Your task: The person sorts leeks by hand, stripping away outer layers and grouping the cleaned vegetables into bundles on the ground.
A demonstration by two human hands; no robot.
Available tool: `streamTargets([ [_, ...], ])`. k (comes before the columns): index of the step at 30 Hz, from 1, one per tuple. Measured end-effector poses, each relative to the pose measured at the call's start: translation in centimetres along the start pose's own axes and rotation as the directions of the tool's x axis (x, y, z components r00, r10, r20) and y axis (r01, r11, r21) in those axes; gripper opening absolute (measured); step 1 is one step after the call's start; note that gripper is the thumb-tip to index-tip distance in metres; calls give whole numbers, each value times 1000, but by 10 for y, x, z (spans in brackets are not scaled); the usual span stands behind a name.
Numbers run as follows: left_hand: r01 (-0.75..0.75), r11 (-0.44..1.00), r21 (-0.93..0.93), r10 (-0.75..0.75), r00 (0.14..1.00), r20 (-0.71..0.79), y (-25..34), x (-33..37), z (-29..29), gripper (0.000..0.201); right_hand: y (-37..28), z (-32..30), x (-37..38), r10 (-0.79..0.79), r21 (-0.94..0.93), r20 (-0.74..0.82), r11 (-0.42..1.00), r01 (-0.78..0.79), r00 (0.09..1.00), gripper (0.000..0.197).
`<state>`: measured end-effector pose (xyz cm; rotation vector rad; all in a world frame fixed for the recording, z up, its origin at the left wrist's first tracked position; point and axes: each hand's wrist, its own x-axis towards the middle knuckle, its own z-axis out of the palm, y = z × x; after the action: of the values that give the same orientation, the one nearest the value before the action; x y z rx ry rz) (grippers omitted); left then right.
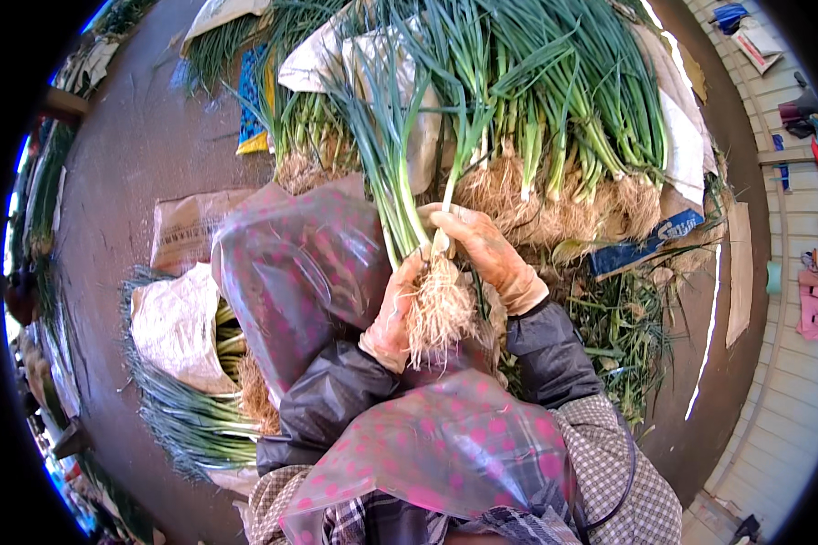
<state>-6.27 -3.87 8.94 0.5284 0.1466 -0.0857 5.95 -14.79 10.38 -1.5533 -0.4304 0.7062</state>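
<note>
My left hand, in a soiled thin glove, is closed around the lower stems of a small bunch of green onions. The bunch's pale roots hang over the fingers. Above the roots, my right hand, gloved the same way, closes its thumb and fingers on the white base of one green onion, at the bunch's right side. Both hands are over my lap, which a clear plastic apron with pink dots covers. Parts of the fingers are hidden behind the stems.
A large pile of green onions, roots toward me, lies ahead on sacks. Finished-looking bundles lie at left under a white sack. Leaf trimmings litter the brown floor at right, near a pale tiled strip.
</note>
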Motion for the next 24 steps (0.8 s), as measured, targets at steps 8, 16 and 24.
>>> streamTargets([
  [8, 171, 980, -103, -188, 965, -183, -5, 10, -2, 75, -5, 1, -35, 104, 258, -75, 963, -81, 992, 33],
  [16, 237, 971, 20, -231, 962, -148, 4, 38, 5, 34, 2, -1, -53, 195, 273, -276, 955, -118, 941, 21],
  [24, 233, 939, -255, -292, 929, -229, -47, 34, 5, 16, 3, -39, -117, 223, 9, -788, 936, -351, 574, 28],
])
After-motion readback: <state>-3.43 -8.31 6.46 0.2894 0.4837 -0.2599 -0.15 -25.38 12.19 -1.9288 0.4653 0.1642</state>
